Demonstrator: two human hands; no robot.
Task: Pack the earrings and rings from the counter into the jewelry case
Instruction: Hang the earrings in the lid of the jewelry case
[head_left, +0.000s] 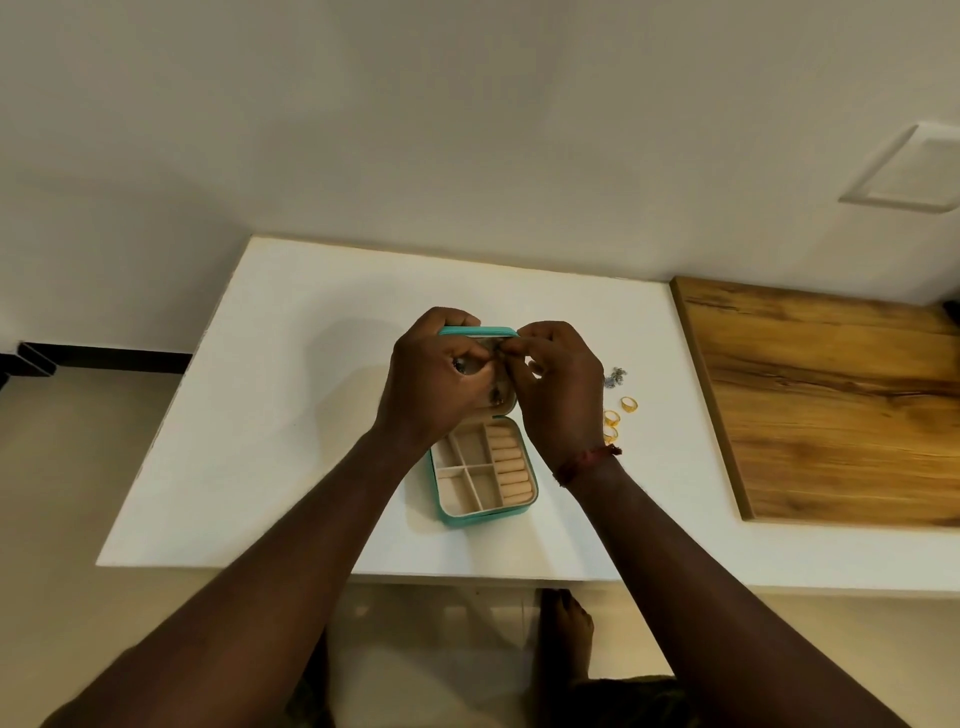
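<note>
Head view: left hand (431, 379) and right hand (558, 384) pinch an earring (497, 351) before the upright-lidded jewelry case (488, 517), long axis running away.

teal jewelry case (488, 512), gold rings (612, 417), white counter (291, 395)

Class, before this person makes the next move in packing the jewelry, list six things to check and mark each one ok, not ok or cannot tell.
1. Jewelry case open, with its lid upright: ok.
2. Ring rolls bare and ready to take rings: ok.
3. Gold rings in sight on the counter, right of the case: ok.
4. Silver earrings in sight behind the rings: ok.
5. Small piece pinched by the right hand at the lid, properly seated: cannot tell, the fingers hide it.
6. Left hand free for the next pick: cannot tell.
</note>
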